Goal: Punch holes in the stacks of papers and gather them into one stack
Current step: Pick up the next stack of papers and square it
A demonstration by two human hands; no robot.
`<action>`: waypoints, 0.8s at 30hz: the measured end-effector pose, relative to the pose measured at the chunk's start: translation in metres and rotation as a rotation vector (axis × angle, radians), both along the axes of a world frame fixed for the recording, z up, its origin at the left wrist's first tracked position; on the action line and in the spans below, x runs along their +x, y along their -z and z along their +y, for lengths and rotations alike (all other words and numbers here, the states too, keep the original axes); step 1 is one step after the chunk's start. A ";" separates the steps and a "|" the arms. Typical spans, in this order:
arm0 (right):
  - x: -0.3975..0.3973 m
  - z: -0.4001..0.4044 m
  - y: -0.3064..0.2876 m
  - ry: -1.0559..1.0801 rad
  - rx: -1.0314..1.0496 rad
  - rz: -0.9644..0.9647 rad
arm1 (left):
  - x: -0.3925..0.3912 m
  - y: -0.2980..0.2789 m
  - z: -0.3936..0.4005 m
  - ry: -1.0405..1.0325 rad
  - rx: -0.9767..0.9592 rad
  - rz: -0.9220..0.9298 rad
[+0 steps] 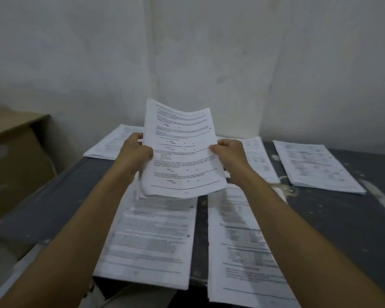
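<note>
I hold a thin stack of printed papers [180, 150] up in the air above the dark table [333, 221]. My left hand [135, 152] grips its left edge and my right hand [228, 151] pinches its right edge. Below it lies a paper stack [151, 238] with two punched holes along its right side. Another stack [242, 247] lies to the right of that one. No hole punch is visible.
More paper stacks lie at the back left [111, 144], back middle [259, 158] and back right [316, 166] of the table. A cardboard box [13, 156] stands on the left. A white wall [209, 52] rises right behind the table.
</note>
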State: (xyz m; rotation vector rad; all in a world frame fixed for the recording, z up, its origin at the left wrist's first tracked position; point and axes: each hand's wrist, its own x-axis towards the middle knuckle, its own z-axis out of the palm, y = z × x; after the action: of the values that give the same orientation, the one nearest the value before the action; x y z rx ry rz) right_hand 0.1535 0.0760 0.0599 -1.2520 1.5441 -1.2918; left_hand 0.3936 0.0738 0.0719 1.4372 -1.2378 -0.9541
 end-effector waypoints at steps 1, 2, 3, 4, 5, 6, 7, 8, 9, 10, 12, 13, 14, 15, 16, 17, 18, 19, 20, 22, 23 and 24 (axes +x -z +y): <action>0.014 -0.001 0.004 -0.028 0.016 0.008 | 0.013 0.001 0.002 -0.031 0.001 -0.008; 0.029 0.000 0.007 -0.060 0.033 0.014 | 0.026 0.003 0.005 -0.057 0.002 -0.029; 0.043 0.001 0.009 -0.091 0.046 0.019 | 0.039 0.004 0.007 -0.088 0.001 -0.061; 0.057 0.002 0.011 -0.121 0.056 0.025 | 0.052 0.006 0.010 -0.114 -0.006 -0.090; 0.070 0.004 0.014 -0.149 0.068 0.031 | 0.065 0.007 0.013 -0.134 -0.005 -0.114; 0.083 0.007 0.015 -0.183 0.085 0.035 | 0.077 0.009 0.017 -0.147 -0.003 -0.137; 0.095 0.009 0.018 -0.220 0.100 0.029 | 0.090 0.012 0.021 -0.157 0.003 -0.155; 0.107 0.011 0.021 -0.251 0.115 0.025 | 0.102 0.015 0.025 -0.166 0.011 -0.166; 0.119 0.013 0.024 -0.277 0.128 0.022 | 0.113 0.017 0.029 -0.176 0.022 -0.172; 0.130 0.016 0.026 -0.297 0.144 0.029 | 0.124 0.020 0.033 -0.183 0.025 -0.177; 0.150 0.020 0.032 -0.328 0.168 0.033 | 0.143 0.024 0.041 -0.192 0.037 -0.207; 0.159 0.022 0.035 -0.344 0.175 0.034 | 0.152 0.026 0.045 -0.200 0.050 -0.220; 0.168 0.025 0.037 -0.358 0.180 0.038 | 0.161 0.029 0.048 -0.208 0.056 -0.221; 0.177 0.026 0.040 -0.371 0.183 0.040 | 0.170 0.032 0.051 -0.216 0.062 -0.219; 0.185 0.029 0.042 -0.383 0.188 0.045 | 0.178 0.034 0.055 -0.223 0.060 -0.222; 0.193 0.031 0.044 -0.391 0.193 0.050 | 0.187 0.037 0.059 -0.232 0.058 -0.234; 0.200 0.033 0.045 -0.401 0.201 0.059 | 0.196 0.040 0.061 -0.237 0.051 -0.261; 0.207 0.035 0.048 -0.415 0.211 0.064 | 0.205 0.042 0.064 -0.238 0.052 -0.293; 0.214 0.038 0.049 -0.434 0.226 0.074 | 0.212 0.044 0.066 -0.240 0.055 -0.322; 0.224 0.041 0.052 -0.462 0.258 0.106 | 0.223 0.048 0.067 -0.259 0.074 -0.385; 0.228 0.042 0.053 -0.471 0.275 0.120 | 0.228 0.050 0.067 -0.259 0.088 -0.412; 0.232 0.043 0.055 -0.477 0.291 0.137 | 0.231 0.053 0.066 -0.249 0.102 -0.439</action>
State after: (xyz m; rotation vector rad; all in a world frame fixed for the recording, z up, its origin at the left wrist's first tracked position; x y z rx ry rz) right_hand 0.3850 0.1185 0.0054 -1.4242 1.3528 -0.6655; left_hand 0.6246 0.1401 0.0191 1.9009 -1.2908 -0.5533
